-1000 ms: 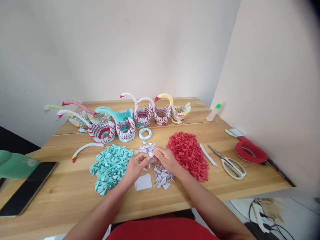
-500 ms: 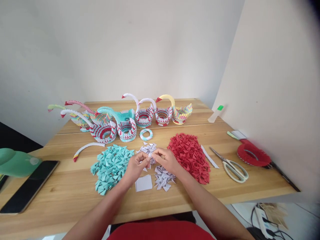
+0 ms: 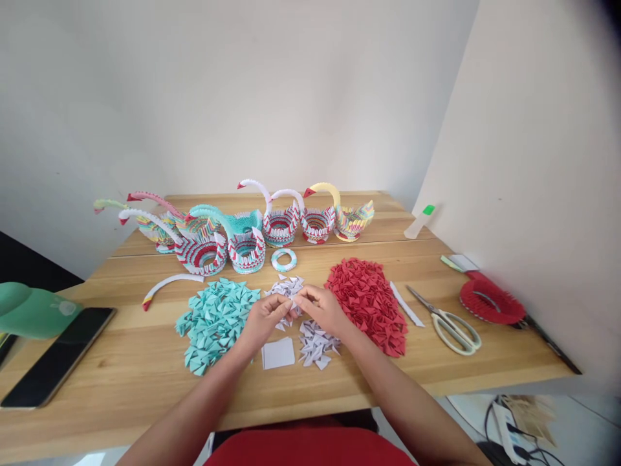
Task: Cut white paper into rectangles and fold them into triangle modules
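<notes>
My left hand (image 3: 266, 315) and my right hand (image 3: 320, 306) meet over the middle of the table, fingertips pinched together on a small white piece of paper (image 3: 293, 303), mostly hidden by the fingers. Behind and in front of them lie piles of folded white paper triangles (image 3: 317, 343). A stack of flat white paper slips (image 3: 278, 354) rests just below my left hand. Left of it spreads a heap of turquoise folded triangles (image 3: 220, 323); to the right is a heap of red folded triangles (image 3: 367, 301).
Several folded-paper swans (image 3: 201, 252) stand at the back, with a paper ring (image 3: 284, 260) before them. Scissors (image 3: 453, 327), a red paper piece (image 3: 491, 299) and a glue bottle (image 3: 418, 222) are on the right. A phone (image 3: 58, 359) and green object (image 3: 36, 310) lie left.
Both hands stay together in nearly the same place, with slight finger movement on the white paper. The view has shifted very slightly.
</notes>
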### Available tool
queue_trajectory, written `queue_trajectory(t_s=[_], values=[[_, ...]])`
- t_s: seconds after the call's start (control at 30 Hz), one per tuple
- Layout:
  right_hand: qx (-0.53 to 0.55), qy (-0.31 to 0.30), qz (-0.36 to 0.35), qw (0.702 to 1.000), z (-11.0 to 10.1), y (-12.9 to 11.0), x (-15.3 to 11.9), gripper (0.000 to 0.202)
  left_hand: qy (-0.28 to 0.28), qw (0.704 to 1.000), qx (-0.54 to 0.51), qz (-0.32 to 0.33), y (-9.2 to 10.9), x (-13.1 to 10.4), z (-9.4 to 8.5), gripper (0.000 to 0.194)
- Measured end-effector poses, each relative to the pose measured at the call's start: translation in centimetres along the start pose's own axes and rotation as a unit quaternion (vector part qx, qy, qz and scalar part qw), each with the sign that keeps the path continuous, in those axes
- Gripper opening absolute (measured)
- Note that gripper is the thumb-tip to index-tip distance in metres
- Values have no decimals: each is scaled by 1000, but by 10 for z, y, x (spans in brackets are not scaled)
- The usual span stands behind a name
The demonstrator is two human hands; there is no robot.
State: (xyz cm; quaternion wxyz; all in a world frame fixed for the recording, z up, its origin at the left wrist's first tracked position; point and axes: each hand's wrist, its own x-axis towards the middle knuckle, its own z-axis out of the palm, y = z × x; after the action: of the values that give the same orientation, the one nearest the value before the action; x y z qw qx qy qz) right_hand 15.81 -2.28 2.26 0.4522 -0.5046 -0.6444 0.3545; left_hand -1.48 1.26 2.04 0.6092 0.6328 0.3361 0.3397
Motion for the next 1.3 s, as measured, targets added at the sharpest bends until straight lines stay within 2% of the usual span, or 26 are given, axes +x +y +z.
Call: queue_trajectory(t_s=[0.13,0.33,0.43,0.57,0.73,0.83,0.93,1.03,1.2,1.3], values=[[41,-1,-3,999,-1,1,1,30,44,998,49,25,-1,-2,3,21],[67,6,28,997,2,3,2,17,76,989,115,52,-1,-4,5,15],[90,8,35,995,3,6,3,15,87,994,54,28,-3,-2,5,15],[91,21,40,995,5,10,3,17,86,993,-77,-28,-3,1,4,27],[99,32,46,994,8,12,4,15,76,990,-118,-24,-3,1,5,32],[88,35,41,995,8,12,4,15,69,995,-76,4,-4,0,6,31],[62,44,39,996,8,13,3,14,81,995,29,48,-5,-3,8,25],[40,50,34,997,8,12,2,15,100,983,124,86,-5,-4,8,20],[-2,77,10,997,10,8,2,16,114,971,178,114,-11,-1,5,13],[-49,101,-12,994,12,6,1,18,123,958,208,155,-14,1,3,8]])
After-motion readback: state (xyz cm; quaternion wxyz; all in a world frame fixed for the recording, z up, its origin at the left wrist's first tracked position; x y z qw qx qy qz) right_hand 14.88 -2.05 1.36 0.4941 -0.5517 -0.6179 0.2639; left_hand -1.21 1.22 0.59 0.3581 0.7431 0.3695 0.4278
